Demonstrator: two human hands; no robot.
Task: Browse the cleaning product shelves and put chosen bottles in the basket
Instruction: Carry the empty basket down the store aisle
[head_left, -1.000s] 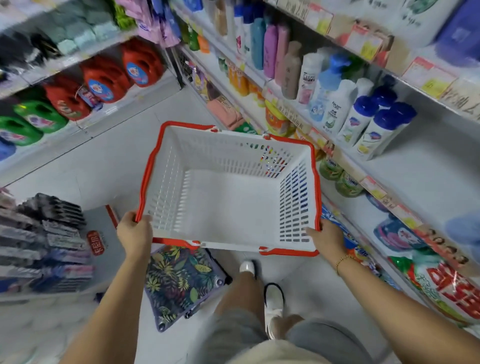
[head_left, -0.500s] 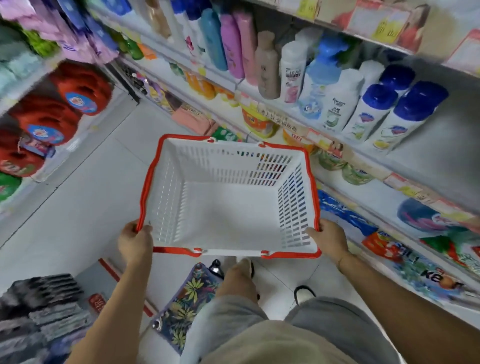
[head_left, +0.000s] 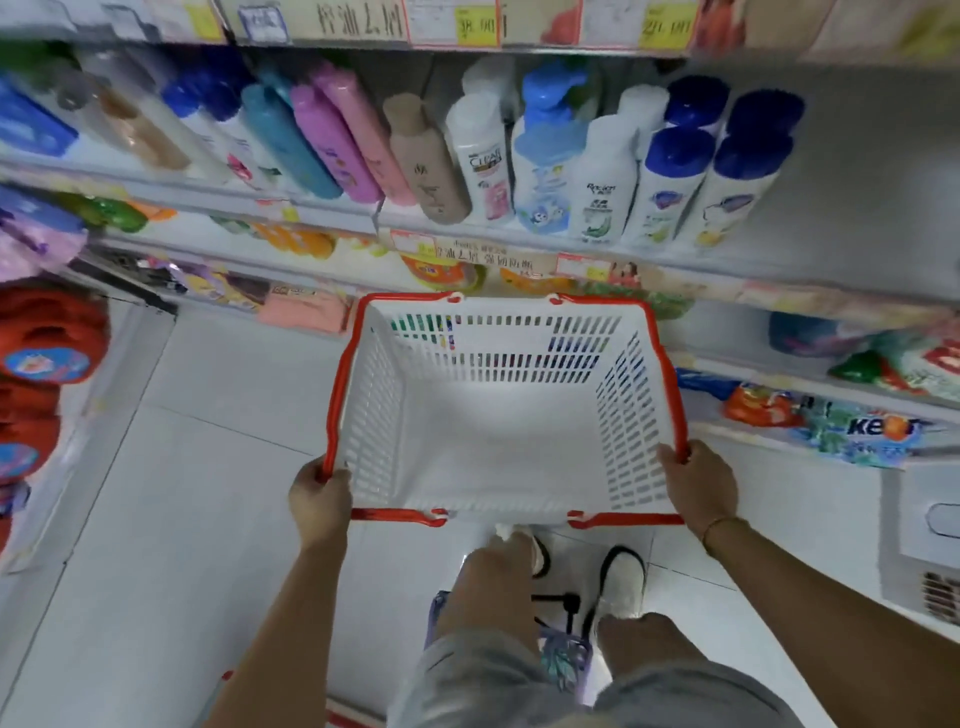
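From the head camera, both arms reach forward and down, bare to the wrist. The left hand (head_left: 319, 493) is at the near left corner of the basket (head_left: 498, 447). Its fingers are curled over the red rim and hold it tight. The right hand (head_left: 698, 486) is at the near right corner. Its fingers are curled round the rim there too, with the back of the hand facing up. A thin bracelet (head_left: 719, 525) sits on the right wrist.

The basket hangs between the two hands, out in front of the person and above the white floor (head_left: 234, 441). It sits nearly flat. It is white plastic with rows of little slots in its walls and a red rim all round. Its red handles lie folded down along the near and far edges. The whole white bottom can be seen. The far edge is close to the shelf edge with the price tags (head_left: 582, 267).

Higher up, bottles stand in a row on a shelf (head_left: 857, 182). There is a teal bottle (head_left: 288, 140), a pink bottle (head_left: 358, 135), a brown bottle (head_left: 426, 161) and a white bottle with a blue cap (head_left: 670, 182). Red jugs (head_left: 47, 332) sit far to the left. Below the basket, the person's shoes (head_left: 621, 577) stand on the floor.
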